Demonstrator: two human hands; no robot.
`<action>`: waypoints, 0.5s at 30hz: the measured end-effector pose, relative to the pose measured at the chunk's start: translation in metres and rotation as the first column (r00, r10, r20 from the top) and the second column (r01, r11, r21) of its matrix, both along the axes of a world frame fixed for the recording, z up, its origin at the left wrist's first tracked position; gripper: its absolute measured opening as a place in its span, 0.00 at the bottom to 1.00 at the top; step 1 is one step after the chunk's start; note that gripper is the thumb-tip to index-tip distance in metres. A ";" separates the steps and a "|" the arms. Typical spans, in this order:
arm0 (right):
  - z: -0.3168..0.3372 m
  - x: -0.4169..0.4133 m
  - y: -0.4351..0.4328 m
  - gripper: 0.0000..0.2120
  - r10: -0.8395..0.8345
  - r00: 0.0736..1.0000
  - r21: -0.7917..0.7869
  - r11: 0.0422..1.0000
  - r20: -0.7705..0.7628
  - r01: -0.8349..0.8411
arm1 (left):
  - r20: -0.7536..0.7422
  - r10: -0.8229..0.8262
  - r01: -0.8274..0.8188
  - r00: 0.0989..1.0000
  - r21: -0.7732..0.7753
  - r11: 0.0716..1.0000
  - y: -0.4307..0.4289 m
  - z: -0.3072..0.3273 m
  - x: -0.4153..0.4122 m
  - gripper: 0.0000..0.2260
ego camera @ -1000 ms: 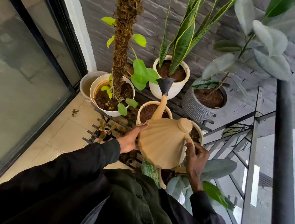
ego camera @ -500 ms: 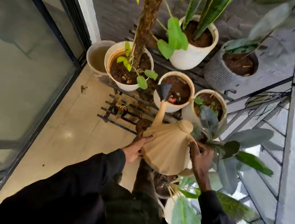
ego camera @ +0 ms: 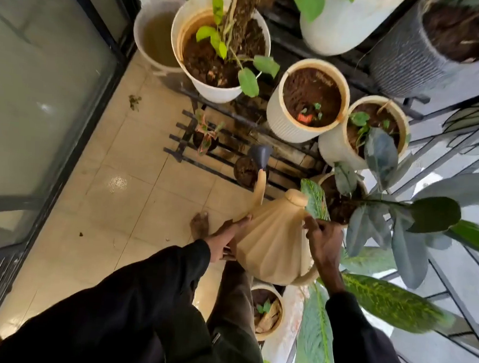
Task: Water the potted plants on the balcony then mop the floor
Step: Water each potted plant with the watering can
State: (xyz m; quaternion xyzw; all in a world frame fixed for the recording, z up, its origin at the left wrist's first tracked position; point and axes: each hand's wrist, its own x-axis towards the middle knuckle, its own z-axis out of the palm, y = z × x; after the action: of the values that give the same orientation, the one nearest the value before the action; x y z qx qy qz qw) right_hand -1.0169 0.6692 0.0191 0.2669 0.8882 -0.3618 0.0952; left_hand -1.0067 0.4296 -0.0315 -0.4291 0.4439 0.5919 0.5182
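- While the can was held high a second ago, the view now drops to the floor [ego camera: 134,196], glossy beige tiles with a few leaf crumbs. Mopping is not yet begun, I judge.
- The rack [ego camera: 177,150] is made of thin black metal bars, low over the tiles.
- The can [ego camera: 273,241], tan plastic with folded ridges, has come lower and hangs before the person, above the floor.
- The right hand [ego camera: 324,239] curls round its handle; the left hand [ego camera: 225,239] presses straight fingers on its side.
- The pot [ego camera: 244,171], small, round and dark, sits under the grey cone rose [ego camera: 260,154], so I think the watering now reaches the lowest plants.
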 end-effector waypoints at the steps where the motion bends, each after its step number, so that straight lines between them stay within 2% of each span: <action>1: -0.002 0.001 0.000 0.31 0.000 1.000 -0.002 1.000 0.000 0.000 | 0.010 -0.001 0.001 1.000 -0.012 1.000 0.001 -0.001 0.001 0.48; 5: -0.006 0.000 -0.004 0.32 -0.007 1.000 -0.015 1.000 0.016 0.008 | 0.032 0.015 -0.014 0.999 -0.040 0.999 0.003 0.000 0.000 0.43; 9: -0.004 -0.009 -0.009 0.31 0.008 0.998 -0.006 1.000 0.060 -0.007 | 0.033 0.026 -0.025 0.999 -0.036 0.999 0.001 -0.003 0.000 0.46; 12: 0.002 -0.014 -0.014 0.30 0.014 0.996 -0.002 1.000 0.085 -0.014 | 0.036 0.017 -0.015 0.999 -0.053 0.998 0.000 -0.004 -0.001 0.43; 15: 0.003 -0.017 -0.015 0.30 0.020 0.997 -0.021 1.000 0.077 -0.019 | 0.043 0.000 0.002 0.999 -0.054 0.999 -0.001 -0.001 -0.004 0.45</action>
State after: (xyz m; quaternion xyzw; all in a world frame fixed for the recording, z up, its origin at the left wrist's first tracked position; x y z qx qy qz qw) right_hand -1.0342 0.6540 0.0222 0.2711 0.8826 -0.3594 0.1358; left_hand -1.0108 0.4290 -0.0326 -0.4552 0.4490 0.5700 0.5160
